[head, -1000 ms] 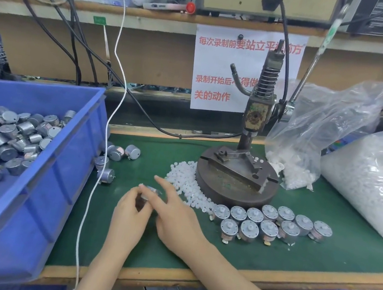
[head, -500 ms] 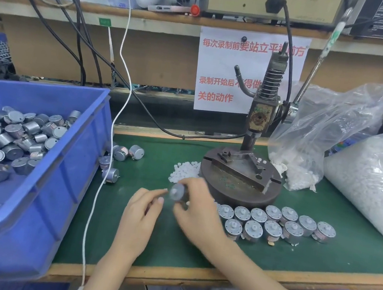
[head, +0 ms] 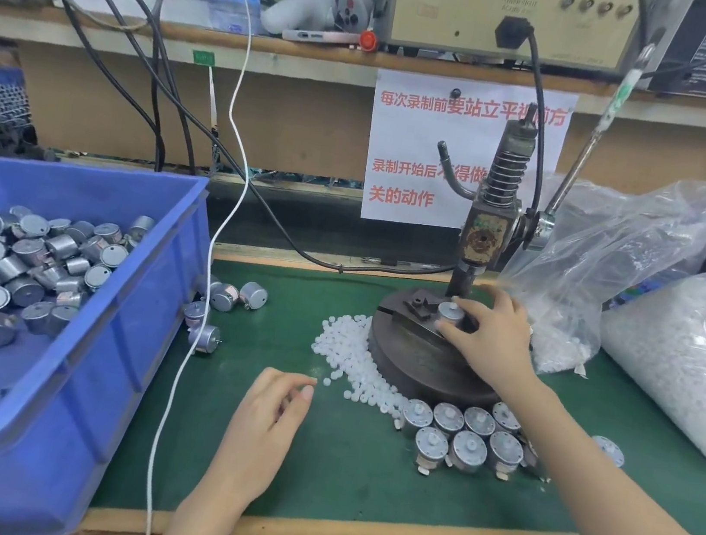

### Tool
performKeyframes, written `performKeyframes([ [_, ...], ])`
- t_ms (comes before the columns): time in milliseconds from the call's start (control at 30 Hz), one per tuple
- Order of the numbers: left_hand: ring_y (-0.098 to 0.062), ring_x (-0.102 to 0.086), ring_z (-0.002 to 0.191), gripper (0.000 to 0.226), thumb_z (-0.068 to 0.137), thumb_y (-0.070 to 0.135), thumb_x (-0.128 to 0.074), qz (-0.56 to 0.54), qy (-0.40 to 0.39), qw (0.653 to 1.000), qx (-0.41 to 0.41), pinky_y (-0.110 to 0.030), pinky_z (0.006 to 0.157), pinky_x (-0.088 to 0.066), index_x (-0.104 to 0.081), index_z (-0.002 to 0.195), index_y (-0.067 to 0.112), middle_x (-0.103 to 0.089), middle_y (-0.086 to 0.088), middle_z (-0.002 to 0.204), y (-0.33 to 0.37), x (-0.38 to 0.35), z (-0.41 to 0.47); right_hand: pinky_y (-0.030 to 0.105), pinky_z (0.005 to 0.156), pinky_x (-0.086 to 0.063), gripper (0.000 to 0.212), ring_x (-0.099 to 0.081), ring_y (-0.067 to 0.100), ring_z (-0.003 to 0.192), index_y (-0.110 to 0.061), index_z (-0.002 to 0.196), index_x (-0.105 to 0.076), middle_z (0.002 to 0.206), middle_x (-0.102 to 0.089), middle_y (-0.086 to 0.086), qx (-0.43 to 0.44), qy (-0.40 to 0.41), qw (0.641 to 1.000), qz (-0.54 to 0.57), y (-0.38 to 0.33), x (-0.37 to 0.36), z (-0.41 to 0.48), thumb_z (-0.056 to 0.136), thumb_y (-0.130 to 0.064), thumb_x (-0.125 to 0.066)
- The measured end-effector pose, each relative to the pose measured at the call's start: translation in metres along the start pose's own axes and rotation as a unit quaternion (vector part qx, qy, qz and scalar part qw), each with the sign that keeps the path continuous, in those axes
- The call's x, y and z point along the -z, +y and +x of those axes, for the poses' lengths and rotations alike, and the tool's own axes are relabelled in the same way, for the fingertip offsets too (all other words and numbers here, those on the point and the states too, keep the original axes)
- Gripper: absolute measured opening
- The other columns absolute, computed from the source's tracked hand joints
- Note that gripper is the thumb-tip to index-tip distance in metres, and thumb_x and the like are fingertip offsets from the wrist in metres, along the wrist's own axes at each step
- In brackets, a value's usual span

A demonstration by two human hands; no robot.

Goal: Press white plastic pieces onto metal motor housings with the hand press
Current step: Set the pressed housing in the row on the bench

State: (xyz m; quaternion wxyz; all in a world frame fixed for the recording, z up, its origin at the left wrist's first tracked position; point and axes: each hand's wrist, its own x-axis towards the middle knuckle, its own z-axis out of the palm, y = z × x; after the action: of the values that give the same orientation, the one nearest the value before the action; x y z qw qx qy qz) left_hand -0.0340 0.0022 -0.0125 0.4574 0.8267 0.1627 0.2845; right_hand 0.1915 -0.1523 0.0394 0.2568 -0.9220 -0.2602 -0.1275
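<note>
The right grip (head: pixel 486 336) is clasping a motor housing (head: pixel 450 313) by its round side wall, fingertips curling around it from the right. It is seating the housing on the fixture of the hand press (head: pixel 485 236), directly under the ram. The housing is looking like a short, stubby metal can: probably rigid, light enough for fingertips, and smooth enough to be slipping if pinched weakly. Taking it across the curved wall, as this grip is doing, is keeping the top face and shaft clear for the ram. Its shell is showing dull silver-grey with a flat top. Whether a white cap is already sitting on the shaft is too small to tell.

The left grip (head: pixel 272 410) is hovering over the green tabletop (head: pixel 358 472), fingers loosely curled and seemingly holding nothing. Just ahead and to the right of it, the white plastic pieces (head: pixel 347 357) are lying in a loose heap against the press base. They are looking tiny, bead-like and translucent, likely rolling easily, so each is calling for a fingertip pinch. Below the right wrist, capped motors (head: pixel 469 447) are standing in rows.
</note>
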Motion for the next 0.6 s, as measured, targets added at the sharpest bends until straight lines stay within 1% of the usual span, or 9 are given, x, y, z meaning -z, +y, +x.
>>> performKeyframes([
  [100,0.000,-0.049,0.084,0.016,0.093,0.019,-0.049,-0.002,-0.003,1.000,0.000,-0.002,0.073,-0.033,-0.062,0.093,0.028,-0.054,0.003,0.092,0.000,0.000,0.000,0.043,0.107,-0.021,0.050,-0.024,0.035,0.133,-0.024,0.129,-0.056,0.147,-0.033,0.015,-0.021,-0.011,1.000,-0.019,0.004,-0.002,0.004,0.083,-0.045,-0.062],
  [233,-0.003,-0.050,0.081,0.017,0.093,0.018,-0.051,0.003,-0.008,1.000,-0.004,-0.003,0.072,-0.034,-0.060,0.091,0.032,-0.054,0.004,0.092,0.000,0.000,0.000,0.042,0.107,-0.023,0.058,-0.021,0.033,0.135,-0.027,0.138,-0.044,0.149,-0.029,0.011,-0.067,-0.055,0.996,0.008,0.001,-0.006,0.005,0.086,-0.050,-0.056],
  [300,-0.004,-0.050,0.081,0.017,0.092,0.018,-0.051,0.003,-0.009,1.000,-0.003,-0.004,0.072,-0.035,-0.060,0.090,0.032,-0.054,0.004,0.092,0.001,0.000,-0.001,0.042,0.109,-0.021,0.065,-0.019,0.032,0.137,-0.022,0.143,-0.035,0.150,-0.027,0.011,-0.062,-0.060,0.996,0.006,-0.001,-0.008,0.004,0.087,-0.050,-0.054],
  [367,-0.004,-0.050,0.080,0.016,0.092,0.018,-0.052,0.005,-0.012,1.000,-0.003,-0.004,0.072,-0.035,-0.060,0.090,0.032,-0.054,0.004,0.091,0.001,-0.001,-0.001,0.042,0.111,-0.019,0.075,-0.019,0.031,0.138,-0.014,0.146,-0.027,0.151,-0.026,0.012,-0.045,-0.059,0.997,0.022,-0.002,-0.007,0.004,0.086,-0.050,-0.055],
  [400,-0.004,-0.050,0.080,0.016,0.092,0.019,-0.052,0.007,-0.014,1.000,-0.003,-0.004,0.071,-0.035,-0.060,0.089,0.032,-0.054,0.004,0.091,0.002,0.000,-0.001,0.043,0.111,-0.020,0.078,-0.021,0.031,0.138,-0.010,0.146,-0.024,0.150,-0.026,0.013,-0.043,-0.053,0.996,0.054,-0.001,-0.005,0.005,0.086,-0.048,-0.057],
  [467,-0.004,-0.050,0.079,0.016,0.092,0.019,-0.052,0.010,-0.017,1.000,-0.003,-0.004,0.071,-0.035,-0.060,0.089,0.033,-0.054,0.004,0.091,0.002,0.000,-0.001,0.044,0.111,-0.025,0.076,-0.025,0.028,0.136,-0.009,0.147,-0.019,0.150,-0.027,0.012,-0.065,-0.032,0.983,0.171,-0.001,0.003,0.010,0.088,-0.036,-0.058],
  [533,-0.004,-0.050,0.080,0.016,0.092,0.020,-0.052,0.017,-0.019,1.000,-0.006,-0.005,0.070,-0.035,-0.060,0.089,0.033,-0.054,0.005,0.090,0.002,0.000,-0.001,0.041,0.108,-0.029,0.075,-0.032,0.022,0.132,-0.015,0.149,-0.010,0.151,-0.026,0.005,-0.110,-0.012,0.939,0.327,-0.001,0.019,0.017,0.089,-0.023,-0.055],
  [567,-0.004,-0.050,0.080,0.016,0.092,0.020,-0.052,0.019,-0.020,1.000,-0.008,-0.005,0.071,-0.035,-0.060,0.089,0.034,-0.054,0.006,0.090,0.002,0.000,-0.001,0.038,0.106,-0.030,0.075,-0.034,0.019,0.131,-0.018,0.150,-0.008,0.151,-0.025,0.002,-0.123,-0.002,0.914,0.385,-0.001,0.028,0.022,0.089,-0.018,-0.053],
  [600,-0.004,-0.050,0.080,0.016,0.092,0.020,-0.052,0.021,-0.021,1.000,-0.009,-0.005,0.071,-0.035,-0.060,0.089,0.034,-0.054,0.006,0.090,0.001,0.000,-0.001,0.037,0.108,-0.028,0.074,-0.033,0.018,0.132,-0.020,0.150,-0.009,0.151,-0.024,0.002,-0.128,0.011,0.898,0.420,-0.002,0.038,0.028,0.089,-0.014,-0.051],
])
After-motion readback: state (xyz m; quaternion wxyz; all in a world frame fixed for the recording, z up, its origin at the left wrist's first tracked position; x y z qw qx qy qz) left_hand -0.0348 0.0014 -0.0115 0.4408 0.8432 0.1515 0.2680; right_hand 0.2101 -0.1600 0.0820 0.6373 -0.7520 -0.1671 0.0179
